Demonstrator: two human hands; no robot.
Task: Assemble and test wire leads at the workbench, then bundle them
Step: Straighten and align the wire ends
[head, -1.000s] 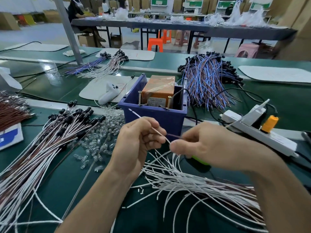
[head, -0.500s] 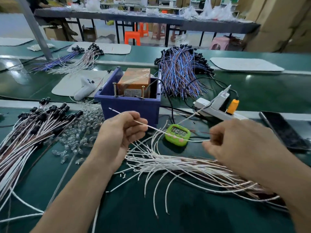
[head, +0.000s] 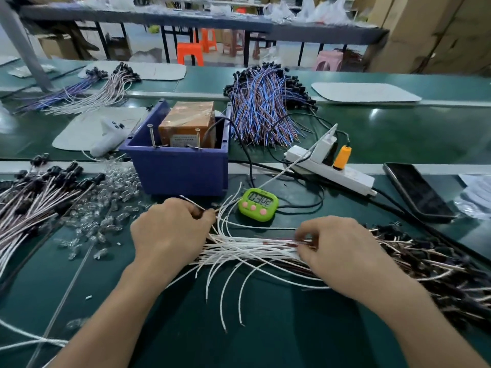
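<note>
Glossy green bench top (head: pixel 398 134), plastic-looking blue bin (head: pixel 180 171), shiny phone (head: pixel 418 192).

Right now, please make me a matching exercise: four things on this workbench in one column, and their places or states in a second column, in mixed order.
Things
1. timer
2. phone
3. orange box
4. left hand

Places or states
A. inside the blue bin
B. grips a thin white wire
C. green, just in front of the bin
D. lying flat with a dark screen, right of the power strip

Pairs: 1-C, 2-D, 3-A, 4-B
</note>
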